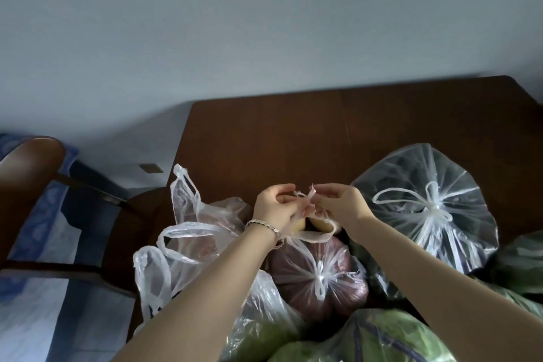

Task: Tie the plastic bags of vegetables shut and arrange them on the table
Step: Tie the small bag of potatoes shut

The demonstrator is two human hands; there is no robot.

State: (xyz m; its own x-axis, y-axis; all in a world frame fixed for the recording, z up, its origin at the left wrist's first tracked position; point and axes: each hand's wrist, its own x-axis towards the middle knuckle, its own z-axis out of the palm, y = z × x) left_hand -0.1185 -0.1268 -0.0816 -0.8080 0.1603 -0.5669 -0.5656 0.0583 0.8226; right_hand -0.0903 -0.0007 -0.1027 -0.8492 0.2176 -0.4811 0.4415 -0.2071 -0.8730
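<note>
both hands pinch bag handles (305, 196): left hand (274, 209), right hand (340, 204), above tied purple bag (318, 272)

A plain pale wall (235, 23) fills twelve o'clock; a dark wooden chair (32, 167) stands at nine o'clock, dimly lit.

Clear bags on the brown table (293, 132): knotted dark-greens bag (426, 209) (far right), half-tied middle bag (318, 231).
</note>
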